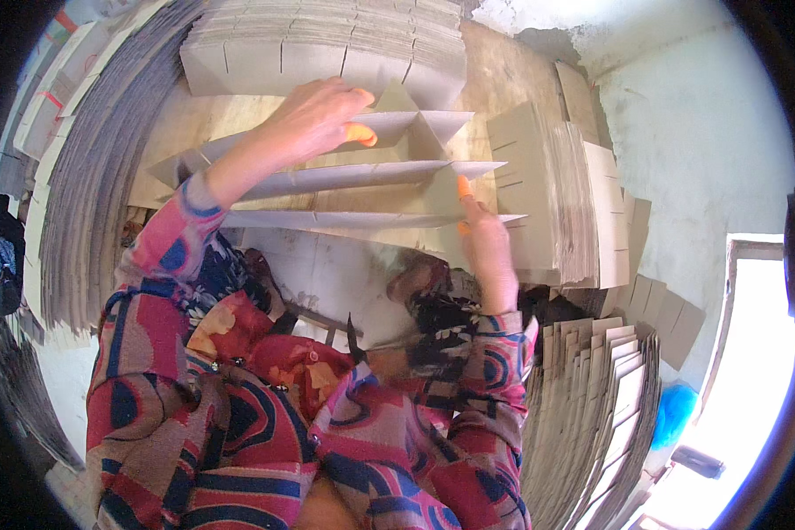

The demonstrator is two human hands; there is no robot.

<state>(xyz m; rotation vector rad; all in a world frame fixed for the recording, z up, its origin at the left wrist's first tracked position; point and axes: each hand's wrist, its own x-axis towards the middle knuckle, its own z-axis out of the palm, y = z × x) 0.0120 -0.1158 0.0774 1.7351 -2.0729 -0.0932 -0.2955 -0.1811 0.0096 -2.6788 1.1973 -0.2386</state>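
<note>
Left hand (318,117) is over the back long cardboard strip, right hand (487,240) by the crosspiece's near end; can't tell if either's pinching. Three long cardboard strips (344,179) stand on edge, running left-right on the wooden board (238,113), with the cardboard crosspiece (427,140) pointing front-to-back. Slotted cardboard stack (327,62) behind.

Bare bench (501,66) leaves a passage at 1 o'clock, between the far stack (327,66) at 12 and the slotted stack (518,168) at 2. Piled sheets (106,177) block 10 o'clock; upright strips (362,177) bar the middle, gaps between.
</note>
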